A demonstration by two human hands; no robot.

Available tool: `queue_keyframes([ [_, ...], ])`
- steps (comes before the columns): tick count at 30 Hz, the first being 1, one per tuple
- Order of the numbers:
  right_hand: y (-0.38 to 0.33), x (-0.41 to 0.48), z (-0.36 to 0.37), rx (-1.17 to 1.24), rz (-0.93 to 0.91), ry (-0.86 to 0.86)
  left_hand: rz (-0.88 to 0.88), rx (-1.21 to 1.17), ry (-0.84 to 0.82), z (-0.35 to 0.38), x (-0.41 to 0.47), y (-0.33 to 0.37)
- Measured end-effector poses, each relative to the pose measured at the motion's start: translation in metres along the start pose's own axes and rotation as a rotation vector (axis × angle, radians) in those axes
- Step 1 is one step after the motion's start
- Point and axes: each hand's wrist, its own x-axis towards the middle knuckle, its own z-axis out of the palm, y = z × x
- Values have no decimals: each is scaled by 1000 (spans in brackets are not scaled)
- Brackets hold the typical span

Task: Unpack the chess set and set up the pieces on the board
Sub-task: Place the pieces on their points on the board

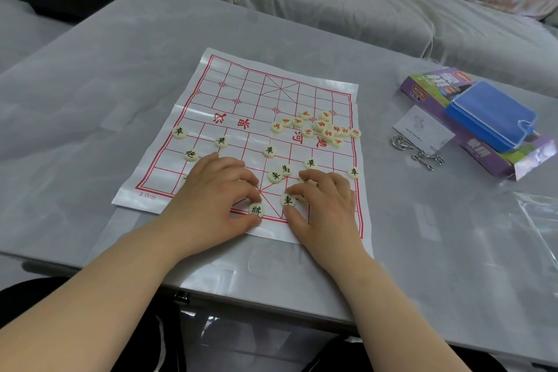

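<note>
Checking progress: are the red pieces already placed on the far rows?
No, the red pieces lie heaped together near the middle of the board.

We see a grey table (105,75) with a sofa (332,3) behind it, draped in pale grey cloth.

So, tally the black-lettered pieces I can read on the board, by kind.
soldier: 5
chariot: 2
horse: 1
cannon: 1
general: 1
Total: 10
Others lie partly hidden under the left hand and right hand, so they are not counted.
</note>
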Motion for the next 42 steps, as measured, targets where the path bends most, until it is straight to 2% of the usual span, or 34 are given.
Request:
queue_keyframes([
  [3,0,-1,1,-17,-22,39,-20,-20,18,1,-2,-5],
  [6,0,1,-3,20,1,-7,-11,1,38,2,-3,-5],
  [11,14,0,-18,68,33,90,-33,-38,23,1,-3,-4],
  [17,8,0,-20,24,-75,-21,-27,-17,-5,2,-2,-3],
  [22,-1,2,-11,-55,-67,-91,-7,-17,36,3,-3,-2],
  [26,-1,-2,-17,-29,-85,-35,-68,-33,31,-1,-3,4],
  [28,5,-8,-23,-42,-117,111,-40,-9,69,-2,-4,11],
  [30,18,-16,-32,-43,-99,207,50,69,110,1,-7,21],
  [33,43,-30,-40,50,49,183,184,128,111,15,-13,40],
  [35,58,-41,-42,112,116,148,246,130,55,26,-20,50],
  [38,69,-53,-41,158,111,167,210,135,-12,34,-28,57],
  [42,71,-53,-43,215,114,154,139,159,2,35,-33,64],
])
